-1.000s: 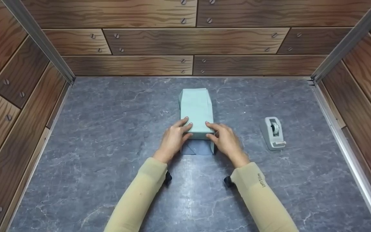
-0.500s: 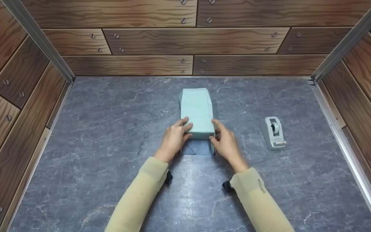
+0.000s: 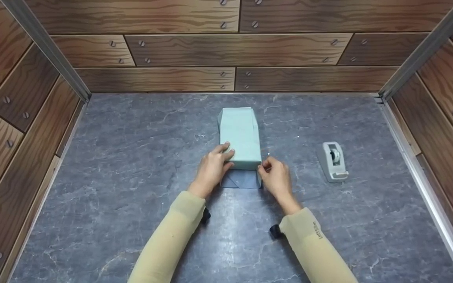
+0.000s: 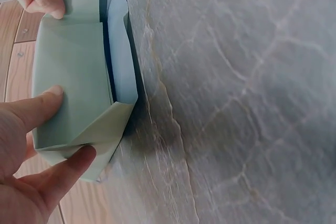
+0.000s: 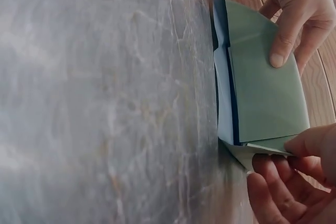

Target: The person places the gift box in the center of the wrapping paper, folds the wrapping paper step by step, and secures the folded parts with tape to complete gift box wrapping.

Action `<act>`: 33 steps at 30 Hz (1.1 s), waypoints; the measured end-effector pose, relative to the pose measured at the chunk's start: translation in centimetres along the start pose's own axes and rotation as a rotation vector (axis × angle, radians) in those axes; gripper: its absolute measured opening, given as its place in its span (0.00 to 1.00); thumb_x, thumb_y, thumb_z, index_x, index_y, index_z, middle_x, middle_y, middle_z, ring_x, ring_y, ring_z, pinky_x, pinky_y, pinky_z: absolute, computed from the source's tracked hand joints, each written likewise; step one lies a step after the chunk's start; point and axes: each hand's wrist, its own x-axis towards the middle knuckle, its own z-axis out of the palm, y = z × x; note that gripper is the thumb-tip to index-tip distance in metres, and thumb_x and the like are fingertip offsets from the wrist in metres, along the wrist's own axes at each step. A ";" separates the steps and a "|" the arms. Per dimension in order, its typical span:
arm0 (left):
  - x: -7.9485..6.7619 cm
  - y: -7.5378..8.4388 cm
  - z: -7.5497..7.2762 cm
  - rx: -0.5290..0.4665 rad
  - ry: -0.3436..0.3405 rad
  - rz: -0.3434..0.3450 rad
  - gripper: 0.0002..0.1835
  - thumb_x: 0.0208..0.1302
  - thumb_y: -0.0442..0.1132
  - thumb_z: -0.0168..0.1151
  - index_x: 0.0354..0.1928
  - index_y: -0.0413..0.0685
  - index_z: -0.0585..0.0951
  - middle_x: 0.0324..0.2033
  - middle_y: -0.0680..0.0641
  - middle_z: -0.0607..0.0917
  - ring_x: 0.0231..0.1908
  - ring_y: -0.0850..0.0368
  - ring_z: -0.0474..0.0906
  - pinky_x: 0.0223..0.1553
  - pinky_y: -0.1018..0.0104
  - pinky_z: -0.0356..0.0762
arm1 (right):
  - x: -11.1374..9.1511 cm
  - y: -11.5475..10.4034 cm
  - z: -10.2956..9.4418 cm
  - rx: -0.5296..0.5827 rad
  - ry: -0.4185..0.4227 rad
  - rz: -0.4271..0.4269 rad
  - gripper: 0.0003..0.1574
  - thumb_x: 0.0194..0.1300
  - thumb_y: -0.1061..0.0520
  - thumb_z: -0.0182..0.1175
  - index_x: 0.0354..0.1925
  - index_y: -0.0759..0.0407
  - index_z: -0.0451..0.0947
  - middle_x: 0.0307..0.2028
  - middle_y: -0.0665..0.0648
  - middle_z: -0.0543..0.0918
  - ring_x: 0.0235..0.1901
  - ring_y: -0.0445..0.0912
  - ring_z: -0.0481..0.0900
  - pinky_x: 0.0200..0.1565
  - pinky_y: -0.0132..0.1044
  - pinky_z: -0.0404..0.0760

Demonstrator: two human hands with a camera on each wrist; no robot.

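Note:
A box wrapped in light green paper (image 3: 240, 131) lies on the table, its near end facing me. The paper's bluish inner side shows on a bottom flap (image 3: 246, 179) that sticks out from that end. My left hand (image 3: 210, 171) holds the box's near left corner, fingers on top and thumb against the end face. In the left wrist view, a side flap (image 4: 100, 129) is folded inward beside this hand. At the near right corner, my right hand (image 3: 277, 177) pinches the edge of the right side flap (image 5: 268, 147) between thumb and fingers. Its other fingers are curled.
A grey tape dispenser (image 3: 333, 162) with a roll of clear tape stands to the right on the marbled table (image 3: 132, 157). Wood-patterned walls (image 3: 195, 51) enclose the back and both sides, with metal rails along the edges.
My right hand has left the top of the box, slid down to the near right corner and now pinches the side flap. Left hand and box stay in place.

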 end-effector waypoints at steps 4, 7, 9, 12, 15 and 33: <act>0.0 0.1 0.0 -0.003 -0.014 -0.019 0.23 0.56 0.43 0.63 0.55 0.51 0.77 0.59 0.47 0.69 0.51 0.48 0.73 0.48 0.61 0.73 | -0.5 0.0 0.0 -0.032 -0.014 0.028 0.06 0.53 0.58 0.63 0.22 0.54 0.75 0.23 0.51 0.80 0.22 0.44 0.76 0.26 0.40 0.74; 0.0 0.2 0.0 -0.007 -0.012 -0.026 0.23 0.56 0.43 0.64 0.55 0.51 0.76 0.59 0.47 0.69 0.52 0.48 0.73 0.49 0.61 0.72 | -0.9 0.0 0.0 -0.049 -0.017 0.031 0.06 0.53 0.59 0.63 0.22 0.54 0.75 0.22 0.51 0.79 0.21 0.45 0.75 0.26 0.40 0.73; 0.1 0.2 0.1 -0.010 -0.002 -0.026 0.23 0.56 0.43 0.64 0.55 0.51 0.77 0.59 0.47 0.70 0.52 0.48 0.73 0.49 0.61 0.72 | -1.1 0.1 0.0 -0.054 -0.016 0.020 0.07 0.53 0.60 0.63 0.23 0.54 0.75 0.21 0.51 0.78 0.21 0.45 0.74 0.25 0.40 0.73; 0.0 0.2 0.2 -0.010 0.007 -0.020 0.22 0.56 0.43 0.64 0.55 0.50 0.77 0.59 0.47 0.70 0.51 0.48 0.73 0.48 0.61 0.72 | -1.1 0.3 0.1 -0.051 -0.018 0.015 0.07 0.53 0.61 0.62 0.23 0.54 0.74 0.20 0.50 0.77 0.19 0.44 0.73 0.23 0.39 0.72; 0.0 0.1 0.2 -0.006 0.011 -0.015 0.22 0.56 0.42 0.64 0.55 0.50 0.77 0.59 0.46 0.70 0.51 0.48 0.73 0.49 0.60 0.72 | -1.2 0.4 0.0 -0.049 -0.042 0.028 0.06 0.52 0.61 0.63 0.23 0.55 0.74 0.19 0.50 0.77 0.19 0.44 0.73 0.23 0.39 0.72; 0.0 0.2 0.1 -0.002 -0.006 -0.030 0.23 0.56 0.43 0.64 0.55 0.51 0.77 0.60 0.48 0.69 0.51 0.47 0.73 0.47 0.60 0.74 | -2.3 0.7 -0.1 -0.023 -0.072 0.046 0.08 0.45 0.66 0.64 0.28 0.58 0.79 0.20 0.48 0.78 0.22 0.43 0.76 0.28 0.39 0.75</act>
